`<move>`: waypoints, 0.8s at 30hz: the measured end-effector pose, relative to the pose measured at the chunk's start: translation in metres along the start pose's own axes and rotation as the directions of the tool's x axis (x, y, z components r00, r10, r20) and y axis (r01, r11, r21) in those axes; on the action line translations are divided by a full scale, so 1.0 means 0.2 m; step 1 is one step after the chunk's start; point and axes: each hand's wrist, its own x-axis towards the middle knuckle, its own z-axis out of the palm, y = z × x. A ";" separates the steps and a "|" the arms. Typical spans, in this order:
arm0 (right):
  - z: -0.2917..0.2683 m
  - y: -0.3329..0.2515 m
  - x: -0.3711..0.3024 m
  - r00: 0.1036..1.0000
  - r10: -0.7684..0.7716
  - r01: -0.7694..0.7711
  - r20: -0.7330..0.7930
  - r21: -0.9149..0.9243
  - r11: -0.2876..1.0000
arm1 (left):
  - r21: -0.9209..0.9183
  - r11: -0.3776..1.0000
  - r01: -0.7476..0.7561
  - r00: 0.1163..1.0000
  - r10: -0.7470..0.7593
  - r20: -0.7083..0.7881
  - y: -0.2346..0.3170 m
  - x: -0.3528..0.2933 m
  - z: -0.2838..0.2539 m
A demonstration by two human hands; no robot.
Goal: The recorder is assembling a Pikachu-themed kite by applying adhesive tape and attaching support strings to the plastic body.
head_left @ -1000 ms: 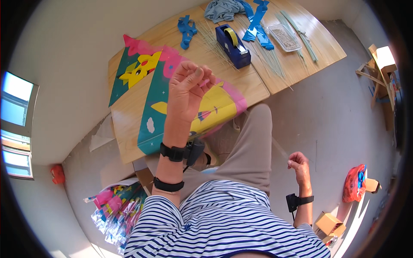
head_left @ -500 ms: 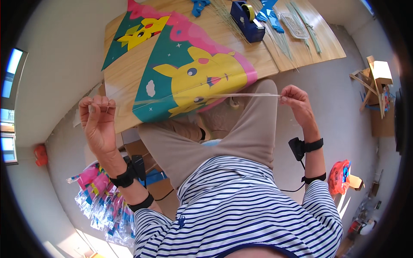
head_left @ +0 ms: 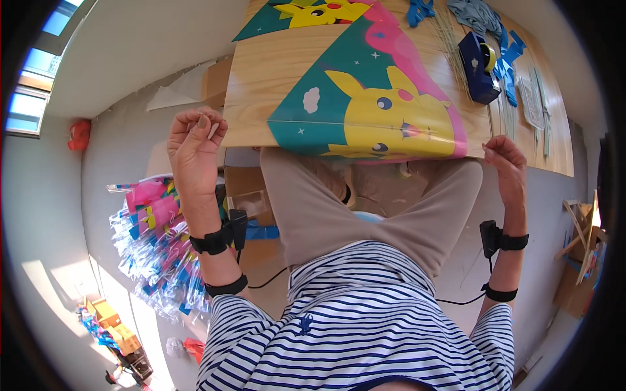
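A large triangular sheet of glossy teal, yellow and pink film (head_left: 365,107), printed with a cartoon character and a white cloud, lies at the near edge of the pale wooden table (head_left: 257,85), its lower side reaching over that edge above the beige trousers (head_left: 378,221). The left hand (head_left: 195,140) is just outside the near left corner of the table, thumb and fingertips pinched together. The right hand (head_left: 507,159) is at the near edge, just beyond the sheet's pink border, pinched likewise; whether either grips something thin and clear cannot be told.

A second sheet of the same colours (head_left: 323,14) lies toward the far left corner. Right of the large sheet stands a dark blue tape dispenser with a yellow core (head_left: 479,68), the bulkiest thing near its pink border. Thin pale sticks (head_left: 450,49), shiny blue strips (head_left: 508,65) and a crumpled grey-blue cloth (head_left: 479,14) crowd around it toward the far edge; a clear plastic tray (head_left: 530,104) sits nearer the right edge.

Below the near left corner are a brown cardboard box (head_left: 244,189) and a heap of colourful clear-wrapped packets (head_left: 156,247), close beside the left forearm.
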 end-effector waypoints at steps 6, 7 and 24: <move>0.01 0.02 0.08 1.000 0.000 0.003 0.025 -0.086 0.996 | 0.052 0.997 0.048 0.992 -0.041 -0.120 -0.10 0.08 -0.05; 0.01 0.02 0.09 0.999 -0.001 0.004 0.034 -0.115 0.993 | 0.071 0.995 0.070 0.991 -0.062 -0.115 -0.13 0.10 -0.08; 0.10 0.03 0.30 0.993 0.094 -0.086 0.075 -0.107 0.991 | 0.398 0.870 0.291 0.947 -0.205 -0.246 -0.46 0.35 -0.25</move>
